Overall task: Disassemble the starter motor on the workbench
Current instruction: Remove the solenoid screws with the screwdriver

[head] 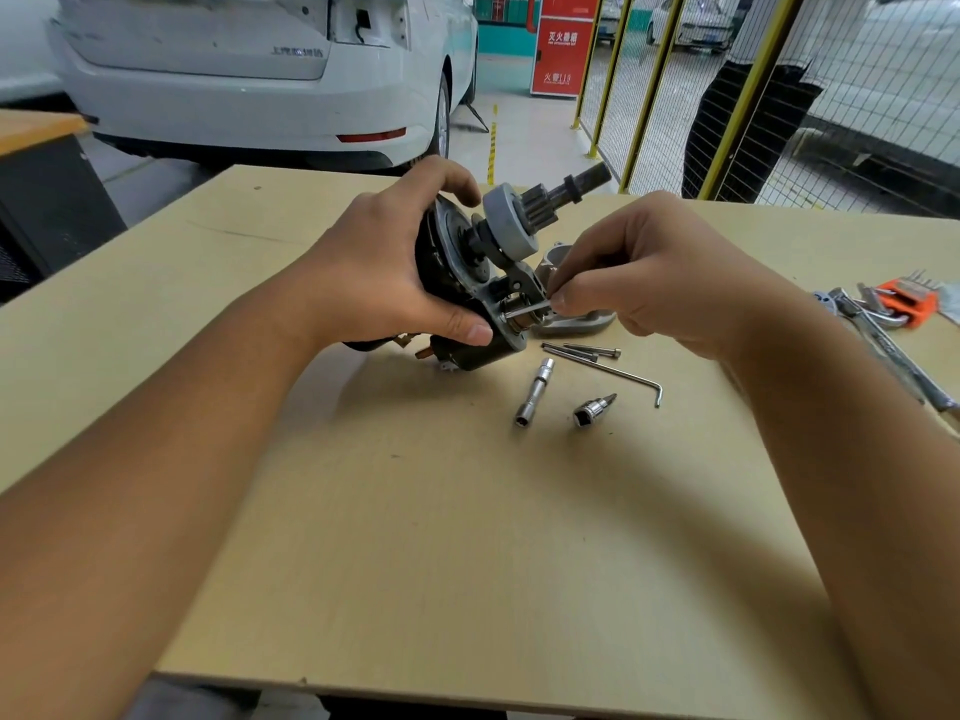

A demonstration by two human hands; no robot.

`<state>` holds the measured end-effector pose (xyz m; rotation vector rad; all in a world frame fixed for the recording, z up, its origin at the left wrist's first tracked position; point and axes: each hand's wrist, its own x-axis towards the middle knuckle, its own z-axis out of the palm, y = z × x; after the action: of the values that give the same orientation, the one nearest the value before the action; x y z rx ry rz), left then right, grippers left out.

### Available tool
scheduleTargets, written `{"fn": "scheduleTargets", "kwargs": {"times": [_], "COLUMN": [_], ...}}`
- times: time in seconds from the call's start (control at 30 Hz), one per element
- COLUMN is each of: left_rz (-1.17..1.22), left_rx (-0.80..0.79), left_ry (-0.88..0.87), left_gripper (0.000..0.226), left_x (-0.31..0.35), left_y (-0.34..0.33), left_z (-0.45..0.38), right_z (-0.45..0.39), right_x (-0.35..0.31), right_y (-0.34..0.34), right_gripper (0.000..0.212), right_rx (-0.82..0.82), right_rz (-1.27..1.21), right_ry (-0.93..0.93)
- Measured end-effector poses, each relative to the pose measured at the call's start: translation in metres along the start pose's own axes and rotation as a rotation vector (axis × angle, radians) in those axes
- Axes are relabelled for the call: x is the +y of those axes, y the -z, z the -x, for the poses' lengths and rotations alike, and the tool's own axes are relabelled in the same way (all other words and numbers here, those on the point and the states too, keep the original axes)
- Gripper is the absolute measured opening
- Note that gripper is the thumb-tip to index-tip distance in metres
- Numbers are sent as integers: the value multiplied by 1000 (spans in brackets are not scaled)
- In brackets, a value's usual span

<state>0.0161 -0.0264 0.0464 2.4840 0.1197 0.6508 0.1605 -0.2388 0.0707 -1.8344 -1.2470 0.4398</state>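
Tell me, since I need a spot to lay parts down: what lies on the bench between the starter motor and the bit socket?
Head view: a long socket lies between the starter motor and the bit socket.

Matt pale wood workbench [467,537]; shiny metal hex key [623,377].

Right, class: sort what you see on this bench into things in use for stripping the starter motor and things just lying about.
In use:
- starter motor, gripped by the left hand
- small hex key, pinched by the right hand

Lying about:
- long bolts
- L-shaped hex key
- extension bar
- bit socket
- aluminium housing
- orange hex key set
- ratchet
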Motion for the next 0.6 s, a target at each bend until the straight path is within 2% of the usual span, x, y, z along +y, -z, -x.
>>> {"fn": "scheduleTargets", "kwargs": {"times": [0.1,0.23,0.37,0.5,0.6], "left_rz": [-21,-40,-47,-43,-1], "left_rx": [-1,4,11,29,47], "left_ry": [14,34,53,72,96], "left_gripper": [97,97,96,94,95], "left_x": [5,10,12,9,4], "left_y": [-1,-2,-2,-3,-2], "left_z": [1,1,1,-1,-1], "right_z": [-2,-2,0,0,-3], "right_x": [5,8,12,7,6], "right_y": [3,2,4,-14,-13], "right_gripper": [7,4,8,12,11], "right_rx": [-10,-6,-36,-113,-89], "right_rz": [-121,-181,-116,193,141], "right_ry": [-106,-144,-29,145,142]}}
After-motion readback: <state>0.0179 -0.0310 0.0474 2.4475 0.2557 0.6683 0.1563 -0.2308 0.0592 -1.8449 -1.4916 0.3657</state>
